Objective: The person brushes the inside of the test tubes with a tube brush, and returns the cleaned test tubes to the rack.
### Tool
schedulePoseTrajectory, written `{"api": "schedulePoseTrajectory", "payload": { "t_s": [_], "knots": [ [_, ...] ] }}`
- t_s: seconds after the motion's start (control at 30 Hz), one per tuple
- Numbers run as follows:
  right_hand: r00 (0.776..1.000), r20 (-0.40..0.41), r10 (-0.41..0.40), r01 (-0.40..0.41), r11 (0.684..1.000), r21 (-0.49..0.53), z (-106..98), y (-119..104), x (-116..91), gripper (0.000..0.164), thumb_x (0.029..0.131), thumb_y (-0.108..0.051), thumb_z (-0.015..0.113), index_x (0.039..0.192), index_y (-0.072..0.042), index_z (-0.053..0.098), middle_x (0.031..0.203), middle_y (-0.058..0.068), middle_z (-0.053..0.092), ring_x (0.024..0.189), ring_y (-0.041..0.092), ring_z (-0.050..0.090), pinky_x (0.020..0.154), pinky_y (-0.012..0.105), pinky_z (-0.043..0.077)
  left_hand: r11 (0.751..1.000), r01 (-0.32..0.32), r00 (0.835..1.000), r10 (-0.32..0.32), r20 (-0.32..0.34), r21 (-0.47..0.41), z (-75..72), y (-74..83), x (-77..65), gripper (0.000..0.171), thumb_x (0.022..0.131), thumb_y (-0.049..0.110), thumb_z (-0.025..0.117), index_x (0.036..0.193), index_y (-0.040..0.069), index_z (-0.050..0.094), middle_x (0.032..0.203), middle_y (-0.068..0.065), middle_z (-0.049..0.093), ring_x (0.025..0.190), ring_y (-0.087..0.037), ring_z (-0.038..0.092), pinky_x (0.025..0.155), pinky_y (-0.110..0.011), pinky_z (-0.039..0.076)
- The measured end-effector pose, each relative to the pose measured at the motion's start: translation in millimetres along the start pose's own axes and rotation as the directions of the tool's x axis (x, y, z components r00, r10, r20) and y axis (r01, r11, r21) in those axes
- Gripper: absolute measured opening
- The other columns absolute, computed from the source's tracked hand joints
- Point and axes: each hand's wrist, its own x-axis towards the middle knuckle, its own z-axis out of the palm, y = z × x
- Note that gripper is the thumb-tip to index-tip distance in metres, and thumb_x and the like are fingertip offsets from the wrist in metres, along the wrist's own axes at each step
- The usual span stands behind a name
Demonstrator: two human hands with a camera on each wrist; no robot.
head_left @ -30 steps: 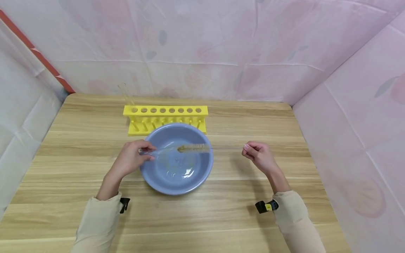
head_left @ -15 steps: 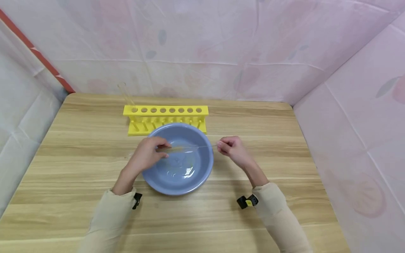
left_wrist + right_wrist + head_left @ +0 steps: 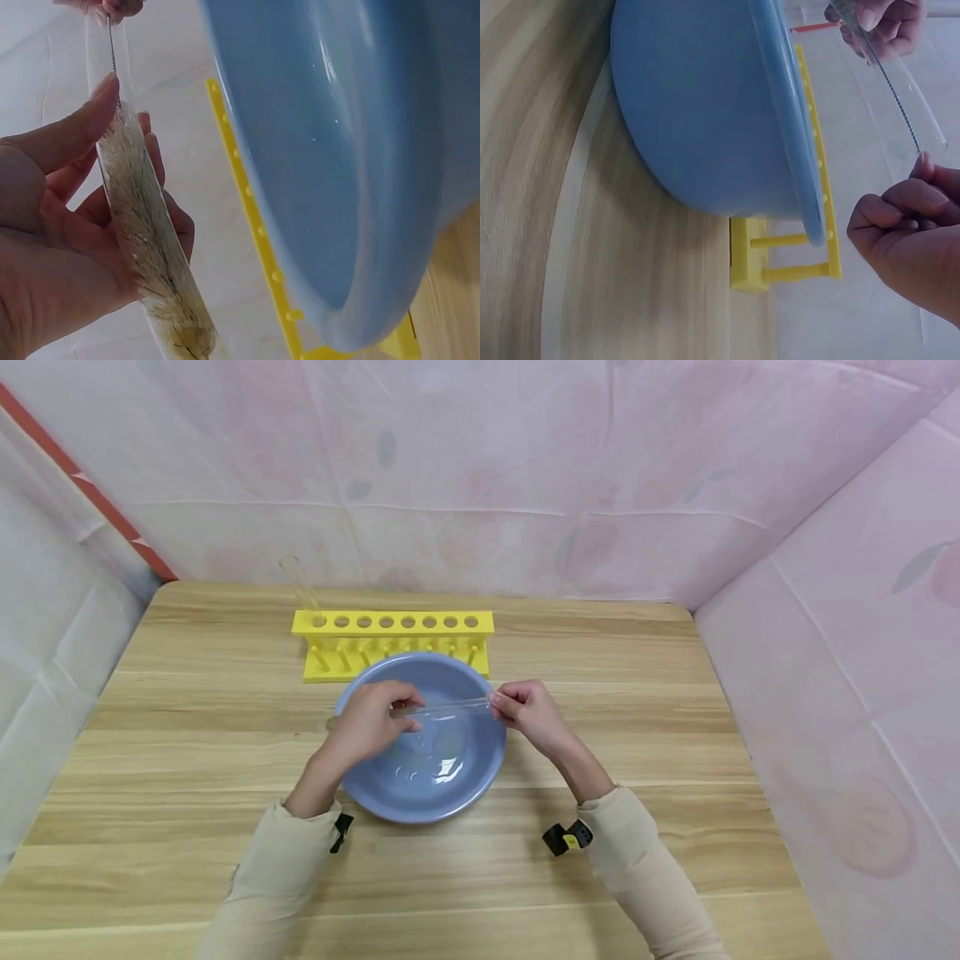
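My left hand (image 3: pixel 372 718) grips a clear glass test tube (image 3: pixel 453 705) lying sideways over the blue basin (image 3: pixel 420 814). Inside the tube, in the left wrist view, are the pale bristles of a test tube brush (image 3: pixel 146 225), reaching down toward the tube's far end. Fingers and thumb of that hand curl round the glass. My right hand (image 3: pixel 531 714) pinches the brush's thin twisted wire handle (image 3: pixel 892 86) close to the tube's mouth, above the basin's right rim. Part of the tube is hidden behind the left hand in the head view.
Behind the basin stands a yellow test tube rack (image 3: pixel 392 623) with a row of holes and pegs, partly covered by the basin. Another glass test tube (image 3: pixel 298 585) leans in its leftmost hole. Wooden tabletop (image 3: pixel 465 885) surrounds them, and patterned cloth walls rise behind and beside it.
The right hand has moved left toward the left hand, and the brush has gone from outside the tube deep into it. My left hand has shifted right, over the basin.
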Motion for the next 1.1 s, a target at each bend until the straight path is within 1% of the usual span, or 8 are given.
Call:
{"api": "schedulePoseTrajectory", "payload": {
  "t_s": [0.2, 0.37, 0.47, 0.57, 0.67, 0.77, 1.0, 1.1],
  "knots": [
    [0.991, 0.048, 0.127, -0.135, 0.965, 0.224, -2, -4, 1, 0.035, 0.089, 0.007, 0.045, 0.056, -0.002, 0.052, 0.054, 0.002, 0.045, 0.044, 0.007, 0.030, 0.045, 0.018, 0.029, 0.996, 0.029, 0.999, -0.026, -0.044, 0.085, 4.1, 2.9, 0.8, 0.019, 0.069, 0.005, 0.078, 0.085, 0.003, 0.068, 0.079, -0.005, 0.062, 0.073, -0.019, 0.055, 0.067, -0.033, 0.045],
    [0.981, 0.110, 0.160, -0.187, 0.933, 0.307, -5, -7, 1, 0.039, 0.089, 0.008, 0.042, 0.053, -0.001, 0.051, 0.049, 0.000, 0.038, 0.040, 0.007, 0.024, 0.044, 0.019, 0.026, 0.991, 0.011, 0.995, 0.002, -0.101, 0.134, 5.9, 4.2, -0.4, 0.019, 0.068, 0.003, 0.079, 0.084, 0.004, 0.068, 0.079, -0.006, 0.062, 0.075, -0.022, 0.056, 0.069, -0.035, 0.045],
    [0.979, 0.133, 0.151, -0.187, 0.929, 0.321, -6, -8, 1, 0.039, 0.090, 0.008, 0.041, 0.053, -0.001, 0.051, 0.048, 0.000, 0.037, 0.040, 0.007, 0.024, 0.045, 0.020, 0.025, 0.989, -0.005, 0.993, 0.023, -0.117, 0.150, 6.0, 3.5, -1.6, 0.020, 0.067, 0.003, 0.079, 0.084, 0.005, 0.067, 0.080, -0.006, 0.062, 0.077, -0.023, 0.056, 0.070, -0.036, 0.045],
    [0.985, 0.129, 0.111, -0.143, 0.952, 0.272, -7, -9, 1, 0.038, 0.091, 0.007, 0.042, 0.055, -0.002, 0.050, 0.051, 0.001, 0.040, 0.043, 0.007, 0.027, 0.046, 0.019, 0.030, 0.993, -0.013, 0.995, 0.025, -0.096, 0.120, 4.1, 2.0, -2.5, 0.019, 0.068, 0.002, 0.078, 0.083, 0.004, 0.067, 0.079, -0.007, 0.062, 0.075, -0.022, 0.055, 0.069, -0.035, 0.044],
    [0.992, 0.113, 0.053, -0.073, 0.982, 0.176, -8, -8, 0, 0.036, 0.092, 0.006, 0.044, 0.058, -0.002, 0.050, 0.055, 0.001, 0.042, 0.047, 0.007, 0.031, 0.049, 0.019, 0.035, 0.998, -0.011, 0.999, 0.013, -0.051, 0.054, 0.8, 0.9, -3.4, 0.018, 0.070, 0.002, 0.077, 0.084, 0.003, 0.067, 0.079, -0.008, 0.062, 0.073, -0.020, 0.055, 0.067, -0.034, 0.046],
    [0.995, 0.096, 0.000, -0.007, 0.997, 0.071, -9, -5, -2, 0.034, 0.092, 0.005, 0.045, 0.059, -0.002, 0.049, 0.056, 0.000, 0.043, 0.050, 0.007, 0.034, 0.052, 0.021, 0.037, 1.000, 0.002, 1.000, -0.002, -0.005, -0.016, -2.1, 0.1, -4.2, 0.017, 0.071, 0.002, 0.076, 0.085, 0.002, 0.067, 0.081, -0.008, 0.064, 0.075, -0.019, 0.057, 0.068, -0.033, 0.049],
    [0.994, 0.051, -0.093, 0.097, 0.993, -0.074, -9, -3, -5, 0.029, 0.091, 0.004, 0.048, 0.063, 0.011, 0.047, 0.056, 0.001, 0.044, 0.052, 0.005, 0.037, 0.054, 0.020, 0.038, 0.998, -0.012, 0.996, 0.017, 0.083, -0.062, -6.5, -4.2, -3.4, 0.015, 0.074, 0.003, 0.073, 0.088, 0.000, 0.067, 0.084, -0.007, 0.066, 0.080, -0.021, 0.061, 0.073, -0.034, 0.050],
    [0.988, 0.040, -0.148, 0.151, 0.981, -0.119, -9, -2, -6, 0.029, 0.091, 0.003, 0.049, 0.063, 0.013, 0.048, 0.055, 0.001, 0.044, 0.051, 0.005, 0.036, 0.051, 0.018, 0.033, 0.997, -0.020, 0.993, 0.029, 0.118, -0.073, -9.0, -6.3, -2.0, 0.016, 0.076, 0.004, 0.072, 0.090, -0.001, 0.067, 0.085, -0.008, 0.066, 0.081, -0.021, 0.061, 0.074, -0.034, 0.050]
  ]
}}
